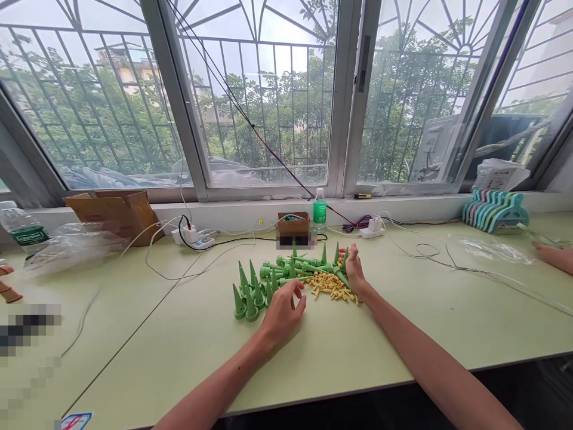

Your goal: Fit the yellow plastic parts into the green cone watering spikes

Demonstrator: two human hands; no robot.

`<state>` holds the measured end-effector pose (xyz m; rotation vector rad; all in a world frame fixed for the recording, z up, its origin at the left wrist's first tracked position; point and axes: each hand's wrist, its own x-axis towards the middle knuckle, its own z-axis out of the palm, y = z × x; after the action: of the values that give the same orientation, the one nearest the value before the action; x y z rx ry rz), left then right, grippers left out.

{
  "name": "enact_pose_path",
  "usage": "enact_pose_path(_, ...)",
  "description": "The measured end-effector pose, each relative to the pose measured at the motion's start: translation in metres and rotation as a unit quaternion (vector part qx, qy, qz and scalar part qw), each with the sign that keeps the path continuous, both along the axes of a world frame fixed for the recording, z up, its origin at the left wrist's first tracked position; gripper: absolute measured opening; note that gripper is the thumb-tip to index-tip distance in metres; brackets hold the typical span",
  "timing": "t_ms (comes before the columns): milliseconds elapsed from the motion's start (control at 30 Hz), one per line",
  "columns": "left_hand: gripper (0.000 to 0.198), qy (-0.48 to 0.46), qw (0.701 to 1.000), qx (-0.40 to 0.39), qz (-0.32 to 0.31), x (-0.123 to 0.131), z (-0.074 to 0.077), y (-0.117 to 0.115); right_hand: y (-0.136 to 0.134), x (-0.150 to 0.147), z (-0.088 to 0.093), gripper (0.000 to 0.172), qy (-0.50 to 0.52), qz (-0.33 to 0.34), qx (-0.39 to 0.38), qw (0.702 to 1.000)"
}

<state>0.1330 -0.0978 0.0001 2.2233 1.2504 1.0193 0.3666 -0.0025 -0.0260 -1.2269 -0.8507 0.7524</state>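
Observation:
My left hand is beside a group of green plastic cone spikes standing on their wide ends, its fingers bent and its thumb apart. I see nothing held in it. My right hand is cupped at the right side of the pile, thumb up and fingers partly behind upright green spikes. A ridged green tube lies against its palm side. More green spiked pieces lie in a heap between and beyond my hands. Small yellow plastic fittings are spread in front of the heap.
Behind the pile are a small cardboard box and a green-labelled bottle. Cables and a power strip run along the window wall. Teal hangers stand back right, near another person's hand. A larger carton is back left.

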Motion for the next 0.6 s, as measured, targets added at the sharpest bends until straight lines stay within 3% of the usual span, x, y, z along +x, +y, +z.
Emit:
enact_pose_path(133, 0.015, 0.000, 1.000, -0.003, -0.002, 0.001, 0.001, -0.001, -0.004, -0.004, 0.006, 0.062, 0.036, 0.029, -0.029, 0.998)
enact_pose_path(400, 0.015, 0.003, 1.000, -0.005, -0.005, 0.000, 0.000, -0.001, -0.011, -0.011, 0.011, 0.059, 0.072, 0.083, -0.006, 0.994)
enact_pose_path(600, 0.015, 0.005, 1.000, -0.001, -0.008, 0.001, -0.001, 0.001, -0.011, -0.015, 0.008, 0.057, 0.078, 0.087, 0.001, 0.993)
